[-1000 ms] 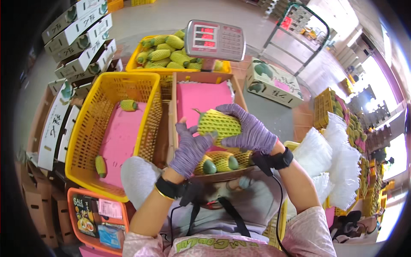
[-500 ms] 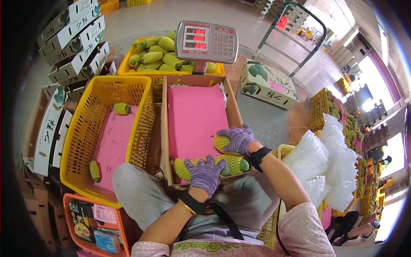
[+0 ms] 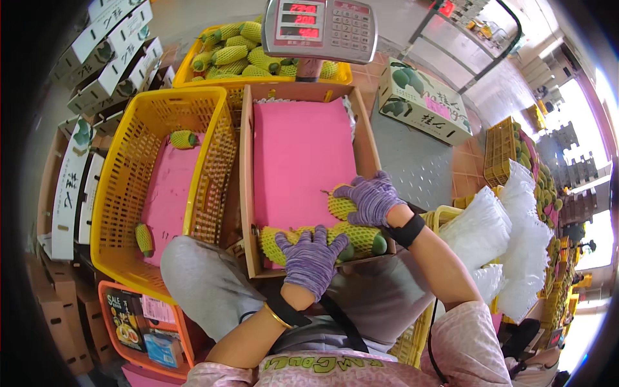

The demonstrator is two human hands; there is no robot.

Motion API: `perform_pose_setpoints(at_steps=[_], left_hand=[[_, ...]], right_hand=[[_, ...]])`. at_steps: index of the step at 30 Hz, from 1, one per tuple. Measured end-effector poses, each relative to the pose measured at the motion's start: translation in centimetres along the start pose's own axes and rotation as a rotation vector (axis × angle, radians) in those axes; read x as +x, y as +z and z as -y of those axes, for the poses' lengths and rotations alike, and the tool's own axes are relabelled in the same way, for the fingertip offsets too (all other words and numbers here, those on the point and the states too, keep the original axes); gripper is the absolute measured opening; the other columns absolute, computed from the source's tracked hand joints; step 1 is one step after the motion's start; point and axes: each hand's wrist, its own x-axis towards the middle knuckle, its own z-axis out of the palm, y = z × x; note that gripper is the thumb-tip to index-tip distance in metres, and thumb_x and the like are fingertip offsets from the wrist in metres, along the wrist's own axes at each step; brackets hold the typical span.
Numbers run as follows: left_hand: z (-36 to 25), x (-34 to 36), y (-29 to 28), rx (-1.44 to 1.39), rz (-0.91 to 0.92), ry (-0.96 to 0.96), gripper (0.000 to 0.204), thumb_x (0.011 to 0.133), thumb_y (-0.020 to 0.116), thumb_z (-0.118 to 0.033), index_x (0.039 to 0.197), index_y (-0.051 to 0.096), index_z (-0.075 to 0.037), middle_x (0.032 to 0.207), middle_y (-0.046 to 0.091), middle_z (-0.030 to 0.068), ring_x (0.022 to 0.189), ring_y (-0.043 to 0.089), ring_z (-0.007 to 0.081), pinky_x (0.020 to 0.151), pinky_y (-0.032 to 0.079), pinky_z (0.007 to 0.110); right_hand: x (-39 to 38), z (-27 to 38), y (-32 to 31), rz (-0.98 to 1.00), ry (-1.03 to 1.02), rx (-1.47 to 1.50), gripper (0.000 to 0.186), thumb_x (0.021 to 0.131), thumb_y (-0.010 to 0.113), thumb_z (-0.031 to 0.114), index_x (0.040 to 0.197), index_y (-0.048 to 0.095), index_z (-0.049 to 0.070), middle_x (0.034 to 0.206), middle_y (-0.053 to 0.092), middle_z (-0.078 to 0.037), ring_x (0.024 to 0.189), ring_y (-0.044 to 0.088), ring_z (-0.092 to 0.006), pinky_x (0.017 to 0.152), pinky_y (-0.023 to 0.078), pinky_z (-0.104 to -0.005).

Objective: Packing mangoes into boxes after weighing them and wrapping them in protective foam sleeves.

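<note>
A cardboard box (image 3: 247, 168) lined with a pink sheet (image 3: 303, 155) lies in front of me. Several green mangoes in yellow foam nets form a row along its near end. My left hand (image 3: 311, 261), in a purple knitted glove, rests with spread fingers on the netted mangoes (image 3: 358, 237) of that row. Just beyond the row, my right hand (image 3: 375, 200), gloved alike, is closed round the right side of another netted mango (image 3: 342, 205). That mango lies against the pink sheet, and its right part is hidden by the fingers.
Left stands a yellow crate (image 3: 109, 193) with two netted mangoes; behind the box, another yellow crate (image 3: 187, 74) is full of them. A scale display (image 3: 319, 32) rises over the far end. White foam nets (image 3: 477, 226), a closed carton (image 3: 422, 103) and an orange basket (image 3: 190, 335) surround me.
The view has shifted, so the scale display sits higher in the picture. Its red figures have changed. Both hands keep nearly the same places on the mangoes.
</note>
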Motion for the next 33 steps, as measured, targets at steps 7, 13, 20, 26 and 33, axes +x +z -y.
perform_pose_setpoints(at_steps=[7, 13, 20, 26, 33], left_hand=[[-0.8, -1.1, -6.8, -0.344, 0.21, 0.022, 0.053, 0.082, 0.04, -0.035, 0.132, 0.028, -0.027, 0.137, 0.023, 0.0188, 0.126, 0.02, 0.0395, 0.091, 0.007, 0.07], [15.3, -5.9, -18.5, -0.184, -0.946, 0.179, 0.07, 0.069, 0.061, -0.045, 0.123, 0.035, -0.009, 0.118, 0.045, 0.0202, 0.109, 0.045, 0.0362, 0.088, 0.035, 0.05], [46.4, -6.6, -9.3, -0.762, -0.906, -1.121, 0.045, 0.074, 0.057, -0.025, 0.109, 0.048, 0.001, 0.107, 0.055, 0.017, 0.097, 0.053, 0.0213, 0.082, 0.042, 0.031], [54.1, -7.1, 10.2, -0.583, -0.519, -1.732, 0.08, 0.058, 0.068, -0.036, 0.121, 0.034, -0.001, 0.119, 0.043, 0.0199, 0.115, 0.039, 0.0345, 0.095, 0.035, 0.038], [55.7, -6.6, 15.7, -0.14, -0.25, -1.779, 0.084, 0.057, 0.073, -0.033, 0.125, 0.03, -0.009, 0.126, 0.034, 0.0158, 0.113, 0.038, 0.0326, 0.097, 0.031, 0.04]], right_hand=[[0.3, -0.5, 1.4, 0.027, -0.022, -0.098, 0.061, 0.07, 0.056, 0.037, 0.124, 0.04, 0.015, 0.113, 0.053, -0.012, 0.113, 0.043, -0.0242, 0.101, 0.007, -0.0549], [-0.6, -0.3, 0.8, -0.154, -0.038, 0.004, 0.075, 0.066, 0.061, 0.043, 0.128, 0.034, 0.012, 0.13, 0.037, -0.015, 0.125, 0.028, -0.0299, 0.1, 0.008, -0.0566], [-5.5, -1.0, 1.7, -0.714, 0.093, 0.693, 0.051, 0.076, 0.056, 0.015, 0.122, 0.04, 0.0, 0.117, 0.047, -0.012, 0.105, 0.046, -0.0249, 0.092, 0.035, -0.0341], [-9.5, -0.6, 0.9, -0.571, 0.829, 0.852, 0.037, 0.08, 0.054, 0.01, 0.113, 0.047, -0.004, 0.111, 0.051, -0.015, 0.102, 0.046, -0.0247, 0.089, 0.036, -0.0332], [-11.1, -4.7, 0.3, -0.584, 0.852, 0.793, 0.036, 0.084, 0.046, 0.015, 0.118, 0.045, 0.001, 0.112, 0.049, -0.013, 0.099, 0.048, -0.0228, 0.086, 0.038, -0.034]])
